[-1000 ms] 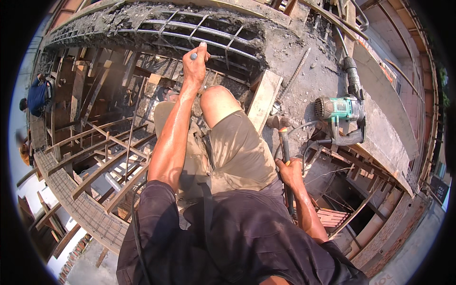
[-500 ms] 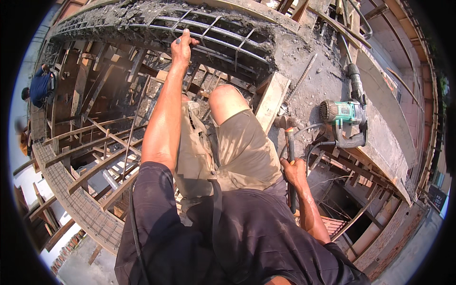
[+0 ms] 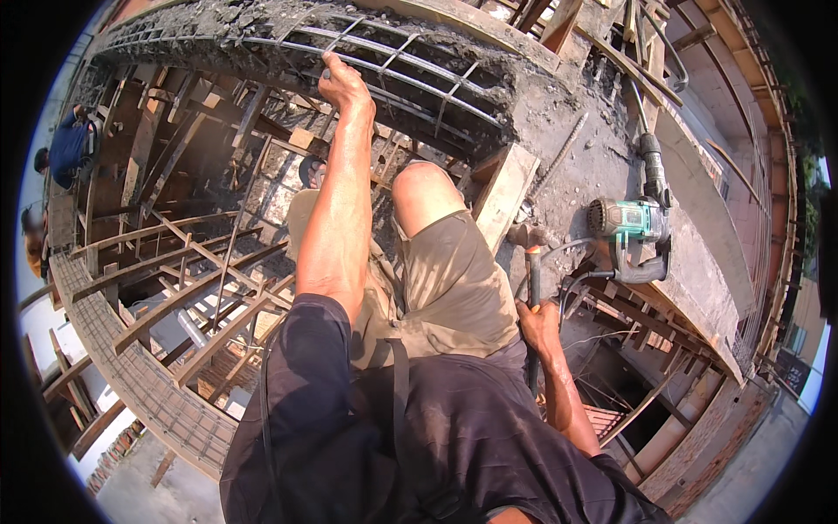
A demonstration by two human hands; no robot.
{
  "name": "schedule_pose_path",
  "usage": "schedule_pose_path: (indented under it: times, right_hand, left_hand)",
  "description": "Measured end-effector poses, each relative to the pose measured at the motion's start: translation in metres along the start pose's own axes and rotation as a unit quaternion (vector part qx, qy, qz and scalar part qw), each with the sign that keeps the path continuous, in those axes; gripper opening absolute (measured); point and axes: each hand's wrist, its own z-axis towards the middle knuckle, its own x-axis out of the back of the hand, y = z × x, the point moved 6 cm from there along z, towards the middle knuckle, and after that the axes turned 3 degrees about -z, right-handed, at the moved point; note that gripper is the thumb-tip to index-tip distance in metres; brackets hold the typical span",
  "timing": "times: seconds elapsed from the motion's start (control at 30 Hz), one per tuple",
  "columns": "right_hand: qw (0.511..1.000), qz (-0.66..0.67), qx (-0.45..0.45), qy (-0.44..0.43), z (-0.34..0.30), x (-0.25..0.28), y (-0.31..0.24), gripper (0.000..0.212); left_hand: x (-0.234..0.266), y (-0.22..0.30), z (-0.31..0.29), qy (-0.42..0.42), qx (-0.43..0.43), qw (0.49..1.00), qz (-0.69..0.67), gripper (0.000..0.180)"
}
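Note:
My left hand is stretched forward, its fingers curled round a steel bar at the near side of the exposed rebar cage. The bar inside the grip is mostly hidden by the hand. Low at my right side, my right hand is closed round the dark handle of a hammer. The handle stands roughly upright, with an orange end beside a rusty brown head. To the right of the hammer, a green and black demolition hammer lies on the concrete, its chisel end pointing away from me.
A loose ribbed bar lies on the rubble-strewn concrete. Beside my knee stands a timber block. Wooden formwork and props fill an open drop at left. A curved rebar mat runs below them. Another person crouches at far left.
My left forearm has swung rightward in the picture, while the hand stays at the rebar. My left knee has spread to the left. The right hand keeps its hold on the hammer.

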Motion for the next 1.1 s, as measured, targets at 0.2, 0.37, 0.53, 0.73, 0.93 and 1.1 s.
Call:
schedule_pose_path:
  times: [0.2, 0.37, 0.53, 0.73, 0.93, 1.1]
  right_hand:
    - [1.000, 0.024, -0.014, 0.004, 0.005, -0.008, 0.016, 0.038]
    - [1.000, 0.014, 0.007, 0.008, 0.005, -0.007, 0.006, 0.038]
    - [1.000, 0.015, 0.004, 0.013, 0.008, -0.011, 0.015, 0.037]
    - [1.000, -0.017, -0.002, 0.026, 0.013, -0.011, 0.023, 0.038]
    - [0.999, -0.034, -0.025, 0.013, 0.015, -0.013, 0.024, 0.038]
    - [0.999, -0.022, -0.018, 0.018, 0.013, -0.012, 0.018, 0.039]
  left_hand:
    - [-0.015, 0.102, -0.070, -0.176, -0.152, 0.966, -0.114, 0.056]
    - [0.030, 0.121, -0.074, -0.107, -0.179, 0.962, -0.176, 0.060]
    - [0.067, 0.096, -0.070, -0.009, -0.153, 0.975, -0.162, 0.059]
    - [0.090, 0.031, -0.038, 0.161, -0.070, 0.968, -0.178, 0.057]
    - [0.095, -0.020, -0.026, 0.029, -0.025, 0.982, -0.183, 0.052]
    - [0.056, -0.016, -0.068, -0.137, -0.006, 0.985, -0.102, 0.057]
